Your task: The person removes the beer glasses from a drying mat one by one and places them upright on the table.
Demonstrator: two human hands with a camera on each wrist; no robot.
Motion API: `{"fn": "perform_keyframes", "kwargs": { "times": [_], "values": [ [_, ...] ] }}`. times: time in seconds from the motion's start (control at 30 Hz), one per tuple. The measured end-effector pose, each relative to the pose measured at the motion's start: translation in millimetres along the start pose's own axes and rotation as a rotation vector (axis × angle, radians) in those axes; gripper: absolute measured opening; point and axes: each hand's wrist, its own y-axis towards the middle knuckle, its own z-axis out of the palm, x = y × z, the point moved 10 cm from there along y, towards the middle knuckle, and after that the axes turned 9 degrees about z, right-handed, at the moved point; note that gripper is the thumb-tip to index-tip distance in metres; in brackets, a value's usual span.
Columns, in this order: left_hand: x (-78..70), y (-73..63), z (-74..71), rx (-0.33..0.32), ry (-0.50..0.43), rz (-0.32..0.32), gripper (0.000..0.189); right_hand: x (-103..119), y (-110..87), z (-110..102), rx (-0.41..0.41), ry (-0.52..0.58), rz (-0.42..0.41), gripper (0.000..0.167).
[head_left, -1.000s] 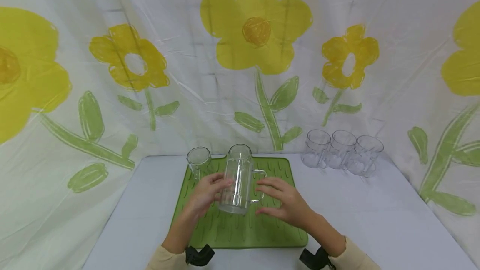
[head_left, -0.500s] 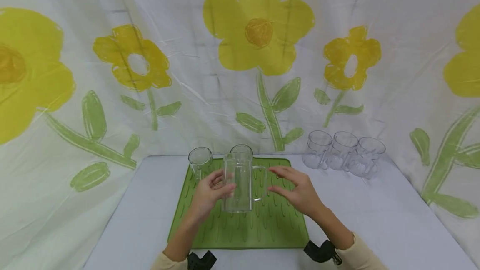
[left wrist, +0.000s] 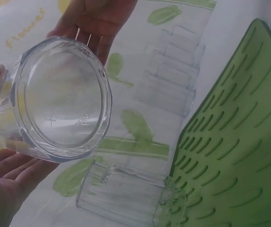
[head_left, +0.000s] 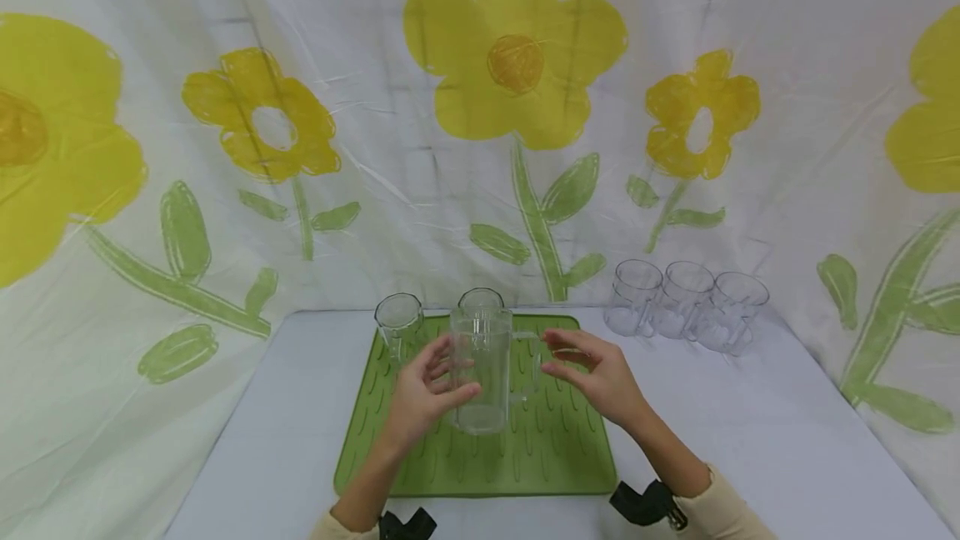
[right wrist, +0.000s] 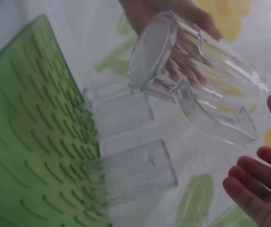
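Observation:
My left hand (head_left: 420,398) holds a clear glass mug (head_left: 483,390) by its body, above the green mat, fingers behind and thumb in front. The mug's handle (right wrist: 216,125) points right, toward my right hand (head_left: 596,377). That hand's fingers are loosely bent and spread beside the handle; a gap separates them from it in the right wrist view. The mug's round base (left wrist: 64,99) faces the camera in the left wrist view. Behind the held mug, two more glass mugs stand at the mat's back: one at the left (head_left: 397,319), one partly hidden (head_left: 480,298).
A ridged green drying mat (head_left: 525,473) lies on the white table (head_left: 712,457). Three glass mugs (head_left: 678,307) stand close together at the table's back right. Behind the table hangs a white curtain (head_left: 420,190) printed with yellow flowers.
The held mug has turned from a slant to nearly upright and shifted slightly right. My right hand has drawn right and a little up, still beside the handle. The standing mugs have stayed put.

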Motion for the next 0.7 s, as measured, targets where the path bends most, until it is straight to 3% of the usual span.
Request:
{"fn": "perform_keyframes", "kwargs": {
  "times": [0.27, 0.43, 0.7],
  "values": [
    [-3.5, -4.9, 5.4, -0.001, 0.035, 0.098, 0.084, -18, -0.7, 3, 0.062, 0.11, 0.184, 0.042],
    [-4.0, -7.4, 6.8, -0.002, 0.049, 0.141, 0.085, -21, -1.2, 5, 0.09, 0.153, 0.249, 0.044],
    [-10.2, -12.3, 15.3, 0.059, 0.05, 0.231, 0.086, -32, -3.5, 9, 0.133, 0.222, 0.328, 0.048]
  ]
}}
